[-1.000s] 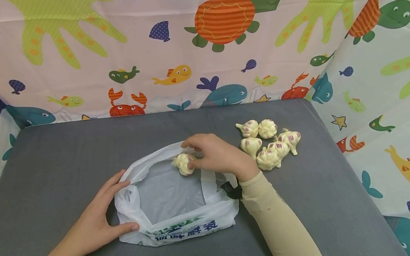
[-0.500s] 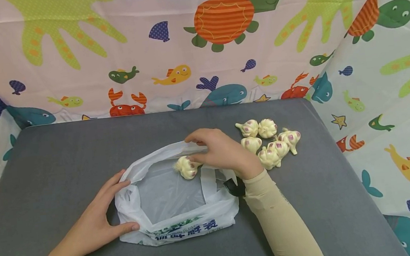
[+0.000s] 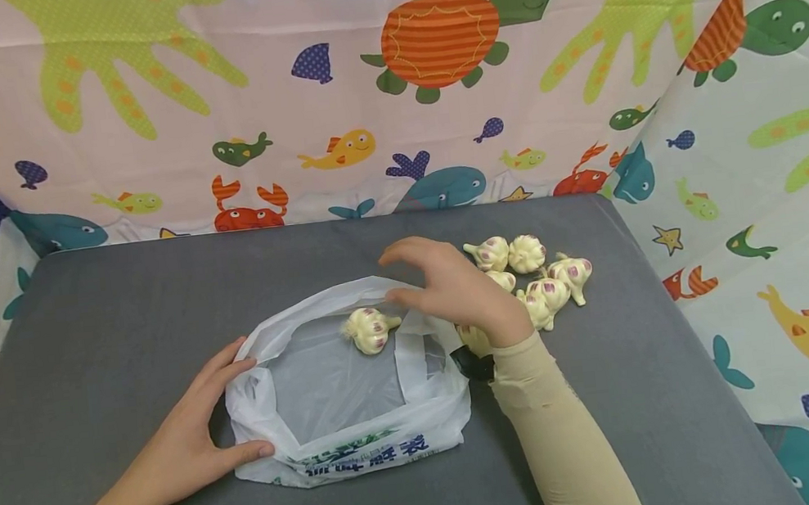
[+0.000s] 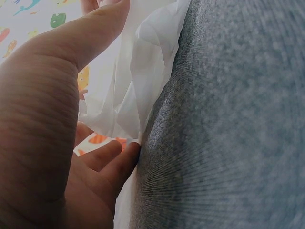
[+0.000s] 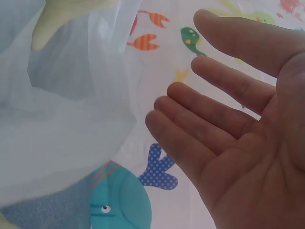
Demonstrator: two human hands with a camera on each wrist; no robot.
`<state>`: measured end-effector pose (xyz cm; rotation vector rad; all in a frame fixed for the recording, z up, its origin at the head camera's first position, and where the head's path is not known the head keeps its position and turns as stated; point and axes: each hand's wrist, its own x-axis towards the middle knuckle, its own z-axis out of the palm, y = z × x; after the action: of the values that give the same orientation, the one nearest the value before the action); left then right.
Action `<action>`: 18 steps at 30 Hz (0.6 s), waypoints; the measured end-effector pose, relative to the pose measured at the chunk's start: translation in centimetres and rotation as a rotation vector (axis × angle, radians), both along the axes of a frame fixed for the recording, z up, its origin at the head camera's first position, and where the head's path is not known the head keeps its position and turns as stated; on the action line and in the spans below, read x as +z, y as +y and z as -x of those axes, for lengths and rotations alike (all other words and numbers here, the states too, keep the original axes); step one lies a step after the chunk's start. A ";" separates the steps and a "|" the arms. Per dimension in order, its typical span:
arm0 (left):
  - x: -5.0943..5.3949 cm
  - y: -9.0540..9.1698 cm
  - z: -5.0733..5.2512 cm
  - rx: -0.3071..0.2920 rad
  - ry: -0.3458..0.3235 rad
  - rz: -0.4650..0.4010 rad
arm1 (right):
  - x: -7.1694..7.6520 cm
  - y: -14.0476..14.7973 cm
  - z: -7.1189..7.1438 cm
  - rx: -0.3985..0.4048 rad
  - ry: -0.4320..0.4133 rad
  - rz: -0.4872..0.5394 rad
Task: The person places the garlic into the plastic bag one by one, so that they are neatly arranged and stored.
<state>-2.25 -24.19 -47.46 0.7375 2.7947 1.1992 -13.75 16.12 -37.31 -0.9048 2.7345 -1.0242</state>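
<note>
A white plastic bag [image 3: 352, 455] with printed lettering lies on its base, its mouth facing up. One garlic bulb [image 3: 371, 330] rests at the far part of the bag's mouth, its stem pointing right. The left hand [image 3: 180, 437] touches the bag's left side, thumb and fingers spread; the left wrist view shows its fingertips at the white plastic [image 4: 143, 71]. The right hand [image 3: 456, 288] hovers over the bag's right rim with nothing in it; in the right wrist view its fingers [image 5: 205, 124] are extended, apart from the bag [image 5: 62, 138].
Several garlic bulbs [image 3: 568, 275] lie in a group on the grey table [image 3: 122, 315], right of the bag and partly behind the right hand. A patterned cloth [image 3: 330, 112] with sea animals hangs behind and at the sides of the table.
The right hand has let go of the garlic bulb and moved right, away from it. The bulb has shifted slightly right. The left hand has stayed at the bag's side.
</note>
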 end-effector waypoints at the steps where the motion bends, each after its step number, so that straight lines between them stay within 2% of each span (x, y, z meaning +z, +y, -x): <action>1: 0.0 0.0 0.0 -0.002 0.000 -0.002 | 0.1 0.1 0.0 -0.008 0.001 -0.004; 11: -0.2 -0.1 0.0 -0.005 0.003 -0.006 | 0.9 1.7 0.0 -0.118 -0.021 0.015; 18: -0.2 -0.1 0.0 -0.005 0.002 -0.004 | 1.3 3.6 0.3 -0.211 0.020 0.021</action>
<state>-2.21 -24.28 -47.69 0.7453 2.7909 1.2047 -14.09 19.74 -36.05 -0.6427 2.8895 -1.0839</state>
